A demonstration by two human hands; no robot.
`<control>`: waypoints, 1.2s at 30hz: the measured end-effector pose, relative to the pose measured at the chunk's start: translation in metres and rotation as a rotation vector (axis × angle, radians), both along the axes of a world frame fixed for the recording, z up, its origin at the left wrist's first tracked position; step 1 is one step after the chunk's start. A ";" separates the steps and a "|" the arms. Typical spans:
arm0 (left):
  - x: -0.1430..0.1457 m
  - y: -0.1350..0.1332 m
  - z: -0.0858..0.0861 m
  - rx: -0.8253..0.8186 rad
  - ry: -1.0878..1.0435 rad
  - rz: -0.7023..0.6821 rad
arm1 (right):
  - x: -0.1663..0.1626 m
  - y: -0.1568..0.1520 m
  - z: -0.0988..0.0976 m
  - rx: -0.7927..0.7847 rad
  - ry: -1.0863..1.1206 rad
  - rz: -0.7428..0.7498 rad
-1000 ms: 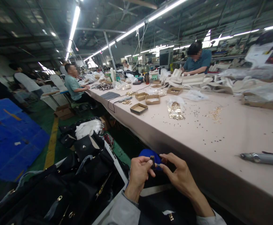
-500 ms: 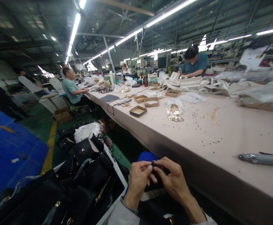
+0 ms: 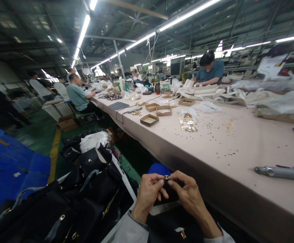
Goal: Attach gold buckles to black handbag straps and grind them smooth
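Between my two hands, a small gold metal fitting (image 3: 166, 177) is pinched by thumbs and fingertips. My left hand (image 3: 148, 189) grips its left side, and my right hand (image 3: 187, 189) grips its right side. Most of the piece is hidden by the fingers, so its exact kind does not show. On my lap, below the hands, lies a black bag (image 3: 169, 224) with a gold clasp (image 3: 182, 233) on its front. To the right, a grey electric screwdriver (image 3: 281, 171) rests on the table.
The long covered table (image 3: 195, 152) carries scattered small dark parts (image 3: 224, 154), gold fittings (image 3: 188, 129) by a plastic bag, and cardboard trays (image 3: 149, 120). A bin of black bags (image 3: 86, 199) stands at my left. Several people (image 3: 210, 72) sit or stand farther off.
The piece in my fingers has turned from a dark side to a gold one. My hands stay nearly in place, and the view has shifted slightly.
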State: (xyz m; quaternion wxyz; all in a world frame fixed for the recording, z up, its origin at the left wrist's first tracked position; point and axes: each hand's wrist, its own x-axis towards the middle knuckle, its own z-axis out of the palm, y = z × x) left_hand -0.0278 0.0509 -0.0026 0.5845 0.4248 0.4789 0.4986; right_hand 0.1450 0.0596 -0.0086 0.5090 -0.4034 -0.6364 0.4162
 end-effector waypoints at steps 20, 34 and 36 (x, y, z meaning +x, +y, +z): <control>0.004 -0.010 0.001 0.032 0.233 -0.028 | -0.009 -0.007 -0.007 -0.132 -0.029 -0.159; 0.011 -0.016 0.003 0.095 0.365 0.022 | 0.003 -0.004 0.010 -0.209 -0.099 -0.029; 0.011 -0.017 0.004 0.079 0.367 0.018 | 0.003 -0.005 0.012 -0.192 -0.115 -0.035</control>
